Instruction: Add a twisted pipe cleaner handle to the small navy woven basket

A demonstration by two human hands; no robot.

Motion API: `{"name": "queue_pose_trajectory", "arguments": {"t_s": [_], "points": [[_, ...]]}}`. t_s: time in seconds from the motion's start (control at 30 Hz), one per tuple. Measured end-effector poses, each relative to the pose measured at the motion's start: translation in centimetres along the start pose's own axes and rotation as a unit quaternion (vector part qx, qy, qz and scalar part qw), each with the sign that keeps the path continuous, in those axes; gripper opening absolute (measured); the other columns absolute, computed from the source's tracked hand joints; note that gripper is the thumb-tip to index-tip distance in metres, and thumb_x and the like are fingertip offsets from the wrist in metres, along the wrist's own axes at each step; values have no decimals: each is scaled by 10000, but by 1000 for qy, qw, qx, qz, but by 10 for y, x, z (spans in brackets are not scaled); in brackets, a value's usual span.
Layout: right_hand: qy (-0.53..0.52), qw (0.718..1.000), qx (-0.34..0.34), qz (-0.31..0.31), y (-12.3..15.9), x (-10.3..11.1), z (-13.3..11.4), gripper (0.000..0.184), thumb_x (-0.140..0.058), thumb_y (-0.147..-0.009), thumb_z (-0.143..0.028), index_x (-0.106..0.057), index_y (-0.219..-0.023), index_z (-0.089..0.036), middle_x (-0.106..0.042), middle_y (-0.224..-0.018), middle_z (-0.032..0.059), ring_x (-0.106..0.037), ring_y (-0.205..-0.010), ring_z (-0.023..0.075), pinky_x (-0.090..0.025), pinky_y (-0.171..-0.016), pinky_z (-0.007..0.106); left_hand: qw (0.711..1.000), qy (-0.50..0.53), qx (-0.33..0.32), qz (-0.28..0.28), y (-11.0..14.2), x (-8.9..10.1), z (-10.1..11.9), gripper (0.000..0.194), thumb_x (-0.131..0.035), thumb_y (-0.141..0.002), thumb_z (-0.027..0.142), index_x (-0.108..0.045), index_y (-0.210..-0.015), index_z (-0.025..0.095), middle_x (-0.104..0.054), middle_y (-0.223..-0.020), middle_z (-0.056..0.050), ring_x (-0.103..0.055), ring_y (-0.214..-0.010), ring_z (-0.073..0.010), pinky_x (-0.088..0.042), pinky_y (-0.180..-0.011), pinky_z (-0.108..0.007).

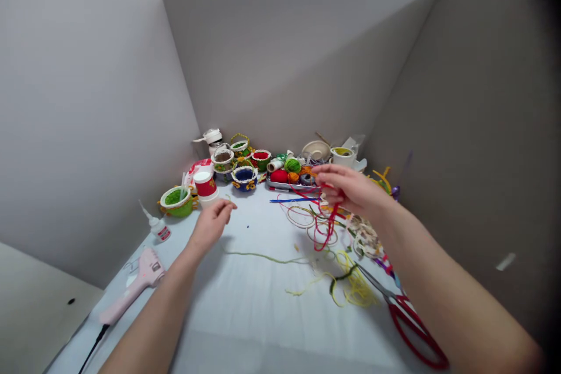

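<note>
My left hand [213, 223] is closed in a pinch above the table, a thin green strand of yarn showing at its fingertips. Below it, green yarn [267, 256] trails across the cloth to the right. Red yarn [328, 228] hangs in loops from my right hand [348, 187], whose fingers are curled around it. Under that hand lies a tangle of loose yarn, with a yellow bundle [357, 286] nearer to me. Red-handled scissors [409, 327] rest beside my right forearm, which partly covers the strands there.
At the back stand several small yarn baskets [244, 178] and a tray [287, 187] of yarn balls. A red-and-white cup [205, 184] and a green basket [177, 203] are at left, with a glue bottle [160, 229] and pink glue gun [135, 286]. Grey panels [298, 70] enclose the table.
</note>
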State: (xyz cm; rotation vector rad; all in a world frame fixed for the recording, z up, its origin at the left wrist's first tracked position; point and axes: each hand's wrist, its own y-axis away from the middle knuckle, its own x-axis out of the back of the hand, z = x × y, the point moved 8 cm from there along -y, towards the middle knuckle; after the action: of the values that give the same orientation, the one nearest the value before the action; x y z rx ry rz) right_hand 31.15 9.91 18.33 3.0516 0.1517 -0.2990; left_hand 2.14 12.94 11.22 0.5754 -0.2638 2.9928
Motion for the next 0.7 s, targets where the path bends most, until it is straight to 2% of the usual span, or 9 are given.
{"name": "queue_pose_trajectory", "arguments": {"t_s": [0.13,0.2,0.27,0.33,0.4,0.5,0.57,0.6,0.7], "points": [[-41,998,29,-30,-55,-11,-48,191,-705,-674,-117,-592,-822,-155,-468,-594,-47,-294,-465,35,-203,-408,170,993,-74,0,-97,20,-27,-23,83,-644,-710,290,-679,-674,223,-624,-624,-19,-544,-637,-188,-383,-634,-274],[-42,998,44,-21,-78,-13,-67,150,-674,-693,-94,-585,-804,-143,-490,-600,-31,-334,-477,39,-232,-410,163,987,-106,-6,-120,27,-34,-24,112,-691,-665,286,-704,-761,228,-667,-733,-44,-584,-734,-226,-398,-731,-312],[-39,998,56,-17,-92,-18,-80,139,-663,-708,-94,-584,-812,-140,-515,-616,-17,-371,-491,46,-259,-413,159,984,-142,-34,-103,25,-33,-13,280,-728,-641,299,-703,-913,239,-673,-965,-82,-580,-956,-283,-376,-875,-364],[-35,997,70,-19,-97,-26,-85,160,-673,-703,-98,-588,-830,-146,-528,-632,-14,-396,-504,54,-288,-419,163,985,-143,-71,-59,14,-31,4,385,-724,-670,339,-665,-1041,255,-619,-1145,-98,-507,-1131,-314,-325,-976,-400],[-30,996,80,-23,-96,-35,-82,187,-683,-686,-95,-591,-837,-156,-525,-637,-21,-410,-512,58,-313,-431,172,991,-88,-93,-40,-4,-38,18,448,-697,-716,378,-610,-1141,267,-593,-1198,-98,-521,-1110,-295,-335,-978,-384],[-35,995,88,-19,-93,-43,-76,193,-675,-673,-84,-589,-828,-161,-513,-632,-29,-417,-516,58,-325,-446,180,990,-106,-44,-80,-32,-74,15,657,-692,-717,390,-457,-1312,240,-501,-1331,-139,-583,-935,-251,-394,-902,-373],[-48,994,93,-4,-94,-44,-77,183,-671,-674,-87,-586,-817,-161,-505,-629,-31,-420,-515,57,-322,-448,182,986,-118,-24,-116,-42,-103,6,671,-729,-670,326,-485,-1278,182,-559,-1241,-168,-591,-888,-254,-410,-868,-376],[-55,994,98,3,-95,-42,-79,176,-672,-678,-92,-582,-812,-163,-502,-631,-31,-425,-516,57,-323,-448,183,983,-123,-15,-136,-43,-116,2,597,-723,-668,294,-532,-1218,165,-613,-1135,-161,-595,-857,-255,-422,-830,-373],[-82,989,120,30,-105,-32,-94,144,-668,-707,-118,-563,-787,-175,-510,-647,-26,-452,-527,64,-342,-454,188,966,-143,-10,-214,-25,-142,-6,205,-670,-689,227,-661,-888,175,-656,-765,-79,-592,-740,-238,-426,-730,-345]]}}
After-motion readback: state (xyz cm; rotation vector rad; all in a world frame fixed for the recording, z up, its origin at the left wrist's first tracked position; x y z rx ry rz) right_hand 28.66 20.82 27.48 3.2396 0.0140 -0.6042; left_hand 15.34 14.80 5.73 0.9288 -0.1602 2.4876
